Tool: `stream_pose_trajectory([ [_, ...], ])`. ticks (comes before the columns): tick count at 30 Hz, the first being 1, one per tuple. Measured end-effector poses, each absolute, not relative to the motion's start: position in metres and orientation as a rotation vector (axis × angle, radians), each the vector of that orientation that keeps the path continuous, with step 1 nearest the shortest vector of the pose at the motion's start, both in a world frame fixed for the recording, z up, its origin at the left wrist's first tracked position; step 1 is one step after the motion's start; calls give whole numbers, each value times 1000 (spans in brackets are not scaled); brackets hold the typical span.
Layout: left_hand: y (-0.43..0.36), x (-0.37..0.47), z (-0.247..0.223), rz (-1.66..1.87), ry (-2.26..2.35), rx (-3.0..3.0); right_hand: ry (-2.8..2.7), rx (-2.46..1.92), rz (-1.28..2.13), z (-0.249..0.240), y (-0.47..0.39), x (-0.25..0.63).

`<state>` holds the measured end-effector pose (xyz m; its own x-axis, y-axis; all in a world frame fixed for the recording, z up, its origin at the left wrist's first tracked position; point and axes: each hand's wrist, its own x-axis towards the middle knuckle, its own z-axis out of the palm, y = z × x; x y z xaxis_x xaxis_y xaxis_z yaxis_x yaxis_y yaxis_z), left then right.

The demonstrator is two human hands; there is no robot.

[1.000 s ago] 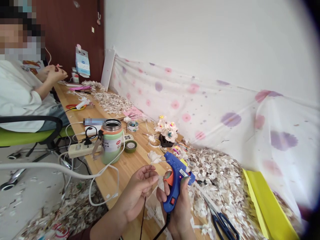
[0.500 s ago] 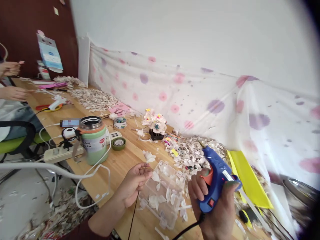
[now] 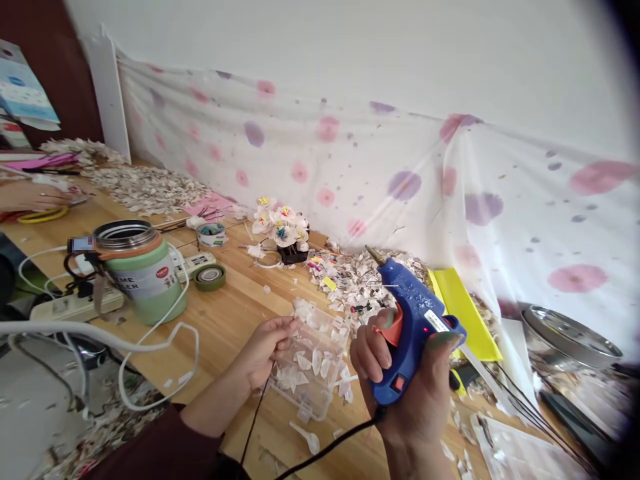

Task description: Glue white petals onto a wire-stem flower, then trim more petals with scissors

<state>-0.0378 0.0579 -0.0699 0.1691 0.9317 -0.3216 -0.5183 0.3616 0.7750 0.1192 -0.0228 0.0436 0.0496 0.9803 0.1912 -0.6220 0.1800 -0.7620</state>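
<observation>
My right hand (image 3: 407, 380) is wrapped round the grip of a blue hot glue gun (image 3: 415, 293), with fingers at its orange trigger and the nozzle pointing up and away to the left. A red light glows on its side. My left hand (image 3: 270, 347) is closed in a pinch on a thin dark stem (image 3: 256, 421) that runs down toward me. Whitish petals (image 3: 304, 311) show just beyond those fingertips; whether they sit on the stem I cannot tell. Under and beside the left hand lies a clear compartment box (image 3: 326, 408) holding several loose white petals (image 3: 316, 362).
A pot of white flowers (image 3: 283, 227) stands farther back beside heaped scraps (image 3: 350, 280). At left are a green tumbler (image 3: 150, 280), a power strip (image 3: 75, 305) and a looping white cable (image 3: 193, 333). Yellow sheet (image 3: 465, 313) lies right. Another person's hand (image 3: 35, 198) is far left.
The view has swung right, so the table things sit farther left. The petals by my left fingertips now appear lower, over the box. My right hand still holds the glue gun.
</observation>
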Motion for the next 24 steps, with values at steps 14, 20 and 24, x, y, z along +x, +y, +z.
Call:
stream_pose_trajectory([
  [14,30,-63,-20,1344,778,530,-793,-577,1335,24,-8,112],
  [20,17,-65,-7,1382,758,522,-995,-825,1203,4,-16,102],
  [24,13,-68,-5,1412,743,502,-1015,-1113,1071,-23,-29,95],
])
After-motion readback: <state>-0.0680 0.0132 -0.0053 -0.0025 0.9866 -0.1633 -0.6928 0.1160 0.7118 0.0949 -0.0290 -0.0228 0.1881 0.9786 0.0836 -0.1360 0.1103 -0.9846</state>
